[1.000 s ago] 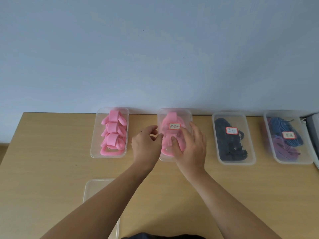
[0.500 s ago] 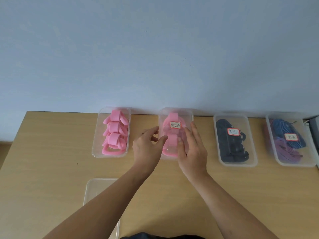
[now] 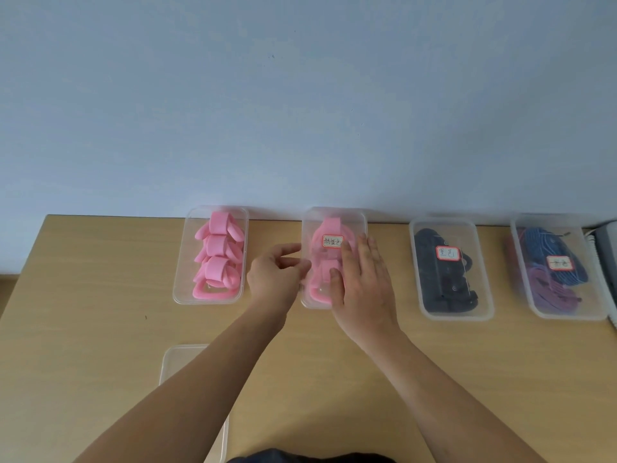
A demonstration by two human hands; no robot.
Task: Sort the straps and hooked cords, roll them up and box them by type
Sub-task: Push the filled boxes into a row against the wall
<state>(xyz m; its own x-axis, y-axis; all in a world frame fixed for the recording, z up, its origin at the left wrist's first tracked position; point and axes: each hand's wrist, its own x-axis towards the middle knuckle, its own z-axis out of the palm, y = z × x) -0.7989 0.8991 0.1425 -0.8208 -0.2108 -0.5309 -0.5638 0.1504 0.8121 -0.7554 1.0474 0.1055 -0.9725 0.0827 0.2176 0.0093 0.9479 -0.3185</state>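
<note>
1. A light wooden table [image 3: 100, 329] stands against a pale blue wall [image 3: 300, 95]; the view looks down from the person's head onto both bare forearms reaching forward.
2. Four clear plastic boxes stand in a row along the table's far edge, well apart from each other.
3. The leftmost box [image 3: 187, 262] has no lid; it holds rolled pink straps [image 3: 218, 259] stacked from back to front.
4. The second box [image 3: 312, 228] is lidded, with a red-bordered handwritten label [image 3: 332, 241] on its lid; pink straps show through the plastic.
5. The right hand [image 3: 362, 285] lies flat on this lid, fingers straight and together, pressing down on its right half; it grips nothing.
6. The left hand [image 3: 275, 279] is at the box's left edge, fingers loosely curled with the thumb near the rim; whether it pinches the lid edge cannot be told.
7. The third box [image 3: 421, 279] is lidded and labelled; it holds black straps [image 3: 440, 289].
8. The fourth box [image 3: 524, 282], at the right, is lidded and labelled; it holds blue cords [image 3: 547, 248] at the back and purple cords [image 3: 547, 292] at the front.
9. A loose clear lid [image 3: 182, 359] lies flat on the near table, partly under the left forearm.
10. A grey object [image 3: 606, 255] sits at the far right edge, cut off by the frame.
</note>
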